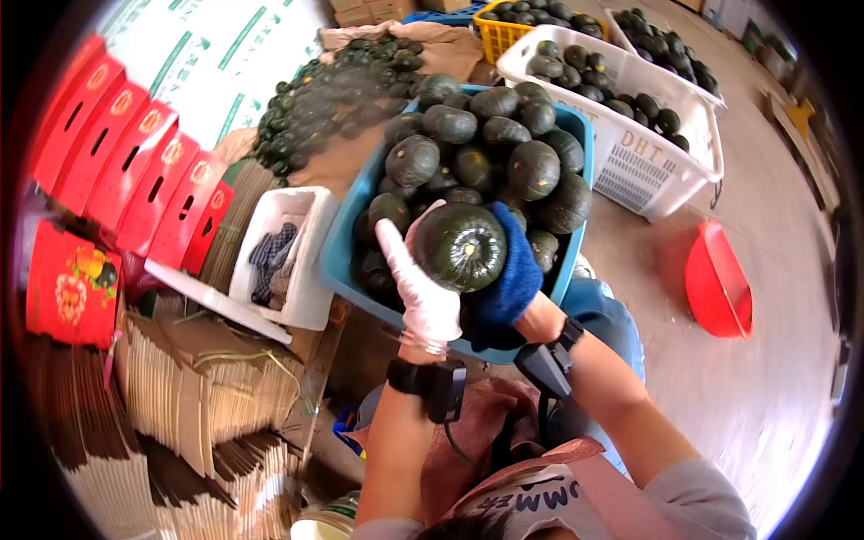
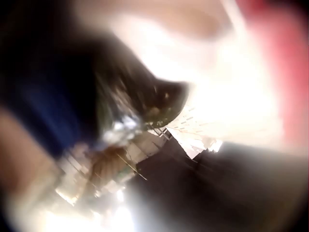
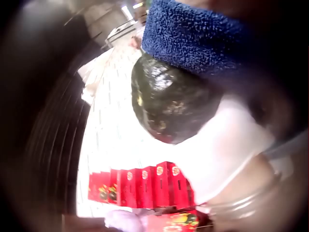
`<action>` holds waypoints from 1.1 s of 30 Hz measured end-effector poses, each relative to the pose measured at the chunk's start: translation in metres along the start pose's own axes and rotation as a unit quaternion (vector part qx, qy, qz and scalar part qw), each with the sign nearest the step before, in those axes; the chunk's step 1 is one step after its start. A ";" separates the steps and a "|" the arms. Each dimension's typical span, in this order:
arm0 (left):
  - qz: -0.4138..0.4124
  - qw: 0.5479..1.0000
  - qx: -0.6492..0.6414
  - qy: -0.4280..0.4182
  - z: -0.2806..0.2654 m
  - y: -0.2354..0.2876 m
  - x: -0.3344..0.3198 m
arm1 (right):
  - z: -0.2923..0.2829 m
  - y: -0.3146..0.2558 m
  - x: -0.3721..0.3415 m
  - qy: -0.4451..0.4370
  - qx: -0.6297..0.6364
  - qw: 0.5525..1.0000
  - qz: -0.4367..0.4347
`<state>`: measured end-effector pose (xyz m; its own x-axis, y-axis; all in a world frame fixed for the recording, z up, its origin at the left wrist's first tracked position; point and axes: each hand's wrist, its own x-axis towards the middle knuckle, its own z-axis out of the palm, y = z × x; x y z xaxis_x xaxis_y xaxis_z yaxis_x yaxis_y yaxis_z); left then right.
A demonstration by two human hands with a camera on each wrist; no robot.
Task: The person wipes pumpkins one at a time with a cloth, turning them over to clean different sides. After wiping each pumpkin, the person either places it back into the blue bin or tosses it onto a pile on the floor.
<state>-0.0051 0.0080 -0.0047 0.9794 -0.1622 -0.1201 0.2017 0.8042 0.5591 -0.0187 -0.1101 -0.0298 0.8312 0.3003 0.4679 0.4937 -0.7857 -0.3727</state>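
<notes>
A glossy dark green squash (image 1: 460, 247) is held between both hands above a blue crate (image 1: 337, 241) piled with squashes. The left hand (image 1: 421, 292), in a white glove, grips its left side, with the thumb stretched up along it. On its right side the right hand (image 1: 511, 281), covered by a blue cloth mitt, curls round it. In the right wrist view the squash (image 3: 169, 99) sits between the blue mitt (image 3: 193, 38) and the white glove (image 3: 227, 145). The left wrist view is blurred, with the squash (image 2: 145, 92) partly seen.
White crates (image 1: 630, 166) of squashes stand at the upper right, a red basin (image 1: 718, 281) on the floor at right. Red boxes (image 1: 144, 180), a foam box (image 1: 317, 261) with cloths and stacked cardboard (image 1: 180, 387) are at left. More squashes (image 1: 310, 117) lie beyond.
</notes>
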 end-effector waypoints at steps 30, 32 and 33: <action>-0.303 0.167 0.938 0.004 -0.282 0.039 0.185 | -0.052 0.000 -0.011 0.226 0.203 0.937 0.174; -0.307 0.147 0.939 -0.047 -0.243 0.051 0.167 | -0.047 -0.006 -0.015 0.289 0.251 0.911 0.152; -0.315 0.142 0.936 -0.070 -0.219 0.057 0.156 | -0.037 -0.001 -0.014 0.251 0.300 0.903 0.176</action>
<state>0.1583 0.1536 -0.1708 0.7272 0.0208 -0.6861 -0.2294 -0.9347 -0.2715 -0.0408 -0.1335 -0.0059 0.8171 -0.3128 0.4842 0.3961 -0.3057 -0.8658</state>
